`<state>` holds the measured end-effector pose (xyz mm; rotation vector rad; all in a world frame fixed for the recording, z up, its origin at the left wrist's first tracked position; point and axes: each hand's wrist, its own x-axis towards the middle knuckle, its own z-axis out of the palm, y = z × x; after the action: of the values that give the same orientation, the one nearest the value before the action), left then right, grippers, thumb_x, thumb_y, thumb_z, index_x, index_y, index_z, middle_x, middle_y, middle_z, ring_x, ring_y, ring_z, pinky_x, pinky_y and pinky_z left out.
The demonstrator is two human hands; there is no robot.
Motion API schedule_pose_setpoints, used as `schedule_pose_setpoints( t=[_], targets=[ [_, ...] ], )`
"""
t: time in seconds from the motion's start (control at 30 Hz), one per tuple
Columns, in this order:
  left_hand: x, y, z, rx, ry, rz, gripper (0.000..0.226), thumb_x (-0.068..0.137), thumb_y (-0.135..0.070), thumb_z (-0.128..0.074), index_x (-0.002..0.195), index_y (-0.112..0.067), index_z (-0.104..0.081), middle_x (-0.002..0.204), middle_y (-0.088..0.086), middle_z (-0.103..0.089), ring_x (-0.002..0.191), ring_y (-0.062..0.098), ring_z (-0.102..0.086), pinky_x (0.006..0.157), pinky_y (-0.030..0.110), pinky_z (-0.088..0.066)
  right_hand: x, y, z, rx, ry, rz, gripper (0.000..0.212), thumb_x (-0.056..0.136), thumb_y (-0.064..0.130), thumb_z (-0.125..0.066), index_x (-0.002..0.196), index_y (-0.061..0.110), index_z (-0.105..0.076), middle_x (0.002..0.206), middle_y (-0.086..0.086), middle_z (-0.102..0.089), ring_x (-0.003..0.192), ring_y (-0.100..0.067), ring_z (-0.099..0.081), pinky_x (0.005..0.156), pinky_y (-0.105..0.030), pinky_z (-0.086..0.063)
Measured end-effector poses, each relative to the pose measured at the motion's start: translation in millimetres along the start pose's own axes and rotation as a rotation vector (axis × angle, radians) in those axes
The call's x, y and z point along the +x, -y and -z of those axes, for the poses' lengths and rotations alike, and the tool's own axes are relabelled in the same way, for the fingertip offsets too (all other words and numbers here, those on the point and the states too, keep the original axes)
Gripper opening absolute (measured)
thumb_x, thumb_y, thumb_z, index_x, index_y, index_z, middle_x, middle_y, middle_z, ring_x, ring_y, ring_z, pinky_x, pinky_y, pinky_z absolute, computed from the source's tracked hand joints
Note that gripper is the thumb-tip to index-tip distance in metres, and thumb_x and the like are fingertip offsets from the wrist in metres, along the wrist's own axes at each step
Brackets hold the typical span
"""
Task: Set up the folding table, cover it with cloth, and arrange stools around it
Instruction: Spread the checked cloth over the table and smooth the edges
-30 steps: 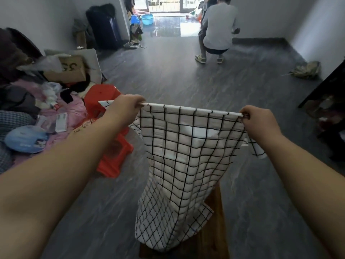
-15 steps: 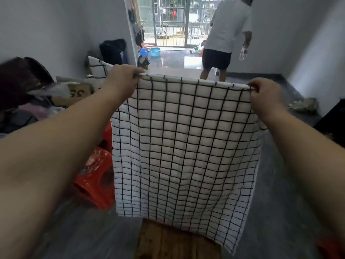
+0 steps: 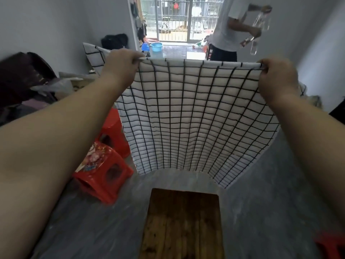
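A white cloth (image 3: 196,116) with a black grid hangs spread out in the air in front of me. My left hand (image 3: 121,66) pinches its top edge on the left and my right hand (image 3: 276,79) pinches the top edge on the right. Its lower edge billows away from me, above and beyond the wooden folding table (image 3: 183,225), whose top is bare. Two red plastic stools stand left of the table: one with a printed top (image 3: 100,169) and one behind it (image 3: 113,131). Part of a third red stool (image 3: 330,245) shows at the bottom right.
A person in a white shirt (image 3: 229,28) stands by the balcony door holding clear bottles. Piled clothes and bags (image 3: 28,85) fill the left side. A blue basin (image 3: 155,46) sits near the doorway. Grey floor (image 3: 84,230) surrounds the table.
Both hands lifted the cloth from a bunched drape on the table to a raised, spread sheet; its lower edge has swung off the table. The person at the back stood up.
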<state>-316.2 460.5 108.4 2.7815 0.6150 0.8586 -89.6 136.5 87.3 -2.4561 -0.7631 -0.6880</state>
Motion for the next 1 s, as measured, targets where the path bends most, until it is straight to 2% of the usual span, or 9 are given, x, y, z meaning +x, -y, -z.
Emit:
schedule_pose_setpoints(
  t=[0.17,0.4,0.53,0.63,0.83,1.0],
  targets=[
    [-30,16,-15,-0.049,0.055,0.049,0.032,0.103,-0.025,-0.046,0.127,-0.02,-0.067,0.121,0.01,-0.069,0.113,0.03,-0.061,0.101,0.045,-0.043,-39,1,-16,0.028,0.088,-0.003,0.032,0.094,0.008,-0.042,0.112,0.012,-0.07,0.111,-0.018,-0.066,0.104,-0.039,-0.057,0.087,-0.046,-0.048],
    [-79,34,-38,-0.034,0.133,0.081,0.031,0.101,-0.024,-0.051,0.125,-0.018,-0.069,0.123,0.014,-0.068,0.115,0.036,-0.059,0.097,0.04,-0.044,-99,-3,-35,0.074,0.199,-0.136,0.034,0.095,0.011,-0.043,0.119,0.013,-0.066,0.12,-0.018,-0.065,0.112,-0.039,-0.057,0.094,-0.044,-0.045],
    [-128,45,-52,-0.069,0.192,0.126,0.031,0.1,-0.024,-0.052,0.124,-0.019,-0.07,0.124,0.011,-0.069,0.117,0.033,-0.06,0.102,0.041,-0.045,-148,-5,-43,0.009,0.25,-0.121,0.033,0.094,0.019,-0.043,0.115,0.013,-0.067,0.111,-0.021,-0.067,0.103,-0.042,-0.059,0.087,-0.046,-0.049],
    [-171,50,-60,-0.078,0.203,0.154,0.03,0.098,-0.021,-0.054,0.123,-0.018,-0.071,0.123,0.013,-0.069,0.116,0.033,-0.06,0.098,0.038,-0.044,-189,-6,-45,-0.047,0.286,-0.113,0.037,0.089,0.026,-0.041,0.111,0.014,-0.068,0.102,-0.018,-0.069,0.099,-0.041,-0.059,0.082,-0.048,-0.053],
    [-260,61,-69,-0.063,0.285,0.164,0.031,0.095,-0.017,-0.055,0.121,-0.019,-0.072,0.118,0.013,-0.071,0.112,0.036,-0.063,0.093,0.04,-0.046,-283,-2,-45,-0.102,0.391,-0.141,0.027,0.093,0.016,-0.05,0.11,0.016,-0.071,0.107,-0.017,-0.069,0.1,-0.04,-0.06,0.078,-0.043,-0.048],
    [-336,60,-69,-0.103,0.353,0.166,0.03,0.095,-0.017,-0.057,0.121,-0.017,-0.072,0.121,0.01,-0.07,0.114,0.032,-0.063,0.095,0.04,-0.046,-359,-5,-39,-0.101,0.436,-0.166,0.029,0.092,0.013,-0.048,0.109,0.015,-0.071,0.106,-0.02,-0.069,0.097,-0.041,-0.061,0.079,-0.047,-0.054]
  ],
)
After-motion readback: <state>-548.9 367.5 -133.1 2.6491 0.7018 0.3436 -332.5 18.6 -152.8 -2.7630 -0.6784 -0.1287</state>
